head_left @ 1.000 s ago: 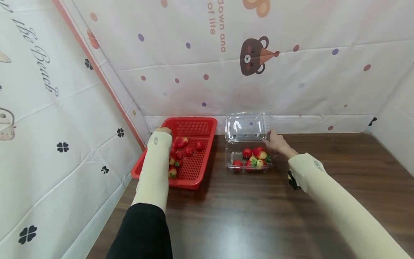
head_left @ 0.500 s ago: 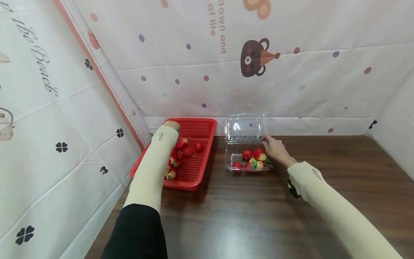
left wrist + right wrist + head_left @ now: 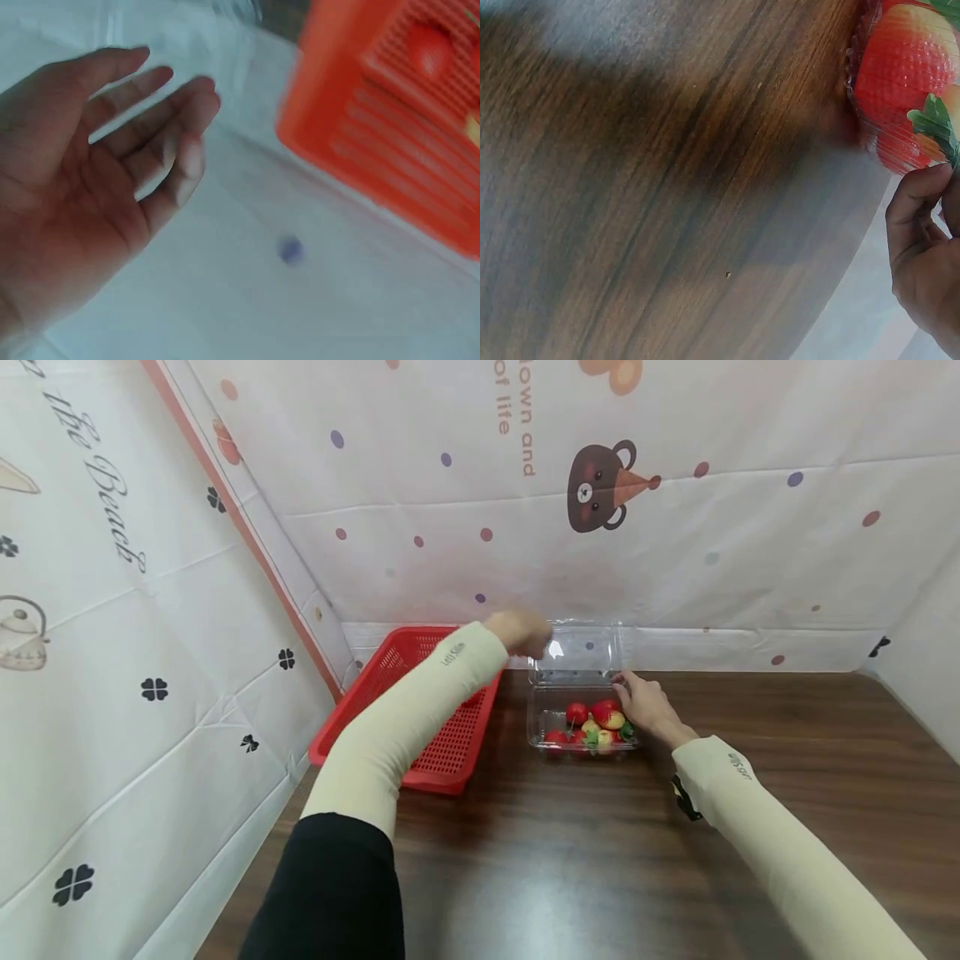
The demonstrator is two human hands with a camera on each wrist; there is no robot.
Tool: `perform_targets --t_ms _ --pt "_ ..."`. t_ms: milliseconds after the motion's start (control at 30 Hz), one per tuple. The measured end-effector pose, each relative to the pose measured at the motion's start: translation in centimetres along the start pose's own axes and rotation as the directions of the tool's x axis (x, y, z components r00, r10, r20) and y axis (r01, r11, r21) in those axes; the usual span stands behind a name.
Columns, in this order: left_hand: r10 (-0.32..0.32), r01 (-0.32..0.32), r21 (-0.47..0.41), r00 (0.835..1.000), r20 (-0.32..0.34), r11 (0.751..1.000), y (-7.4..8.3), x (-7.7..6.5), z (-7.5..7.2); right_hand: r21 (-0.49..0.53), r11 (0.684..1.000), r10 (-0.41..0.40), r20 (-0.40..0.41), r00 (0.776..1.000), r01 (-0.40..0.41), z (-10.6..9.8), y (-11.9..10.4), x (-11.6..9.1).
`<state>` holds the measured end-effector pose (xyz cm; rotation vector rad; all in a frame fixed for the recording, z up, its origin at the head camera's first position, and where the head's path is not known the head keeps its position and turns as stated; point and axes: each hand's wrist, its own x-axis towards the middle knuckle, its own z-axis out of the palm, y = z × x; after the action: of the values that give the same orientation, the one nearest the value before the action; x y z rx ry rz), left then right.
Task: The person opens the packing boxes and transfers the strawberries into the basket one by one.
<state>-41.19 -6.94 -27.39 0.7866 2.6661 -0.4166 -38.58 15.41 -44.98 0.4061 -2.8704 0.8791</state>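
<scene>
Along the back and left of the scene hangs a white printed sheet [image 3: 397, 477], closing off both sides. The worktop [image 3: 525, 852] meets it at the far edge; dark wood spreads in front of the containers and far to the right, giving wide room for moving there. On the left, the red basket [image 3: 450, 752] sits tight against the sheet, its near end close to the worktop's left edge. A narrow strip of wood divides it from the clear plastic box [image 3: 551, 702], whose lid [image 3: 585, 664] stands open at the back, near the sheet.

The hands are well apart. The left hand [image 3: 90, 195], palm showing and fingers loosely bent, is raised by the basket's far right corner; it blurs in the head view, so its exact height over the lid's left side is hard to judge. The right hand [image 3: 647, 703] pinches the box's far right corner between thumb and bent finger. Strawberries [image 3: 609, 718] and a round red fruit [image 3: 577, 713] lie inside the box (one green leaf [image 3: 627, 729] pokes toward its right wall).
</scene>
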Motion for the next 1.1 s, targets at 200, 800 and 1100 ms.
perform_targets --t_ms 200,800,1100 --pt "0.079 -0.109 0.13 0.973 0.217 0.985 5.4 0.9 1.3 -0.068 0.998 -0.009 -0.022 1.0 0.007 0.3 -0.4 0.0" --pt "0.002 -0.13 0.238 0.882 0.471 0.962 9.5 4.1 5.7 -0.153 0.987 0.036 -0.055 0.998 -0.044 0.3 -0.9 -0.4" --pt "-0.09 -0.119 0.414 0.888 0.452 0.903 10.8 4.5 6.0 -0.154 0.987 0.04 -0.043 0.998 -0.046 0.1 -0.7 -0.5"
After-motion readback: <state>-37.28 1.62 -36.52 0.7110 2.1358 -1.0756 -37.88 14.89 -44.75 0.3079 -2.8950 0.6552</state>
